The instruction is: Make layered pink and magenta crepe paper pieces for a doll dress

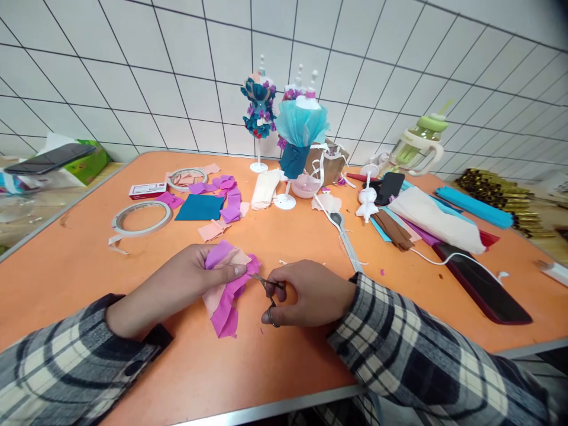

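Observation:
Between the thumb and fingers of my left hand (202, 269) is a bunched piece of crepe paper (226, 305), magenta and purple with pale peach layers. My right hand (306, 293) grips small metal scissors (271, 305), its thumb and fingers at the handle loops. The scissor blades point left and meet the paper's right edge near my left thumb. Whether the blades are parted I cannot make out. Beyond my left hand lie a teal paper square (199, 207), purple paper scraps (229, 198) and peach scraps (213, 229).
Tape rolls (142, 219) lie at left. Small dress forms (258, 118) in paper outfits stand at the back, one in a turquoise paper dress (302, 127). To the right are a phone (483, 284) with a white cable, folded papers (435, 216) and a green-lidded bottle (419, 145).

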Tool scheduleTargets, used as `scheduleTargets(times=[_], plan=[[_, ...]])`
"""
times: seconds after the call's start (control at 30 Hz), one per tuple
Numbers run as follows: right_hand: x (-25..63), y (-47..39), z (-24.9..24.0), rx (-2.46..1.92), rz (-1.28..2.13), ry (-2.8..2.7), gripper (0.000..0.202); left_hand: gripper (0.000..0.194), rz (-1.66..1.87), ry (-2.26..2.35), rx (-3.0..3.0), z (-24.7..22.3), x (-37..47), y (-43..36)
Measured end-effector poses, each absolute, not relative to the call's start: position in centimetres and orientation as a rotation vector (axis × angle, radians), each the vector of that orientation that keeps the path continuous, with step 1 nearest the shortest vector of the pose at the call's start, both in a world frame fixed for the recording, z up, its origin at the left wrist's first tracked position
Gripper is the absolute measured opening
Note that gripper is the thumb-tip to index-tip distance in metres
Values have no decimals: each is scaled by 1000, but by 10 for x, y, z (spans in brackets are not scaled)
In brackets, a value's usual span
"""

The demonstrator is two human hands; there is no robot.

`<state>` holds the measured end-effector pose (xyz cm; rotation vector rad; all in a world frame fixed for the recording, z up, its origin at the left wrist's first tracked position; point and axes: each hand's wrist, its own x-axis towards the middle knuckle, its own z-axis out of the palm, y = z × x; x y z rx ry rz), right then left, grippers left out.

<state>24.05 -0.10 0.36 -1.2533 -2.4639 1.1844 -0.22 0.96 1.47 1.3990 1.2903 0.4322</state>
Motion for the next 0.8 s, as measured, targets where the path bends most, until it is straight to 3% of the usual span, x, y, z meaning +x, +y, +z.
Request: scheduleTargets(times=[0.23, 0.8], plan=[[243, -5, 2, -888, 2178, -1906, 55, 36, 465, 1088, 1237, 21, -1, 5], [242, -4, -2, -861, 2129, -1810, 56, 31, 580, 1058, 1109, 21, 3, 3]])
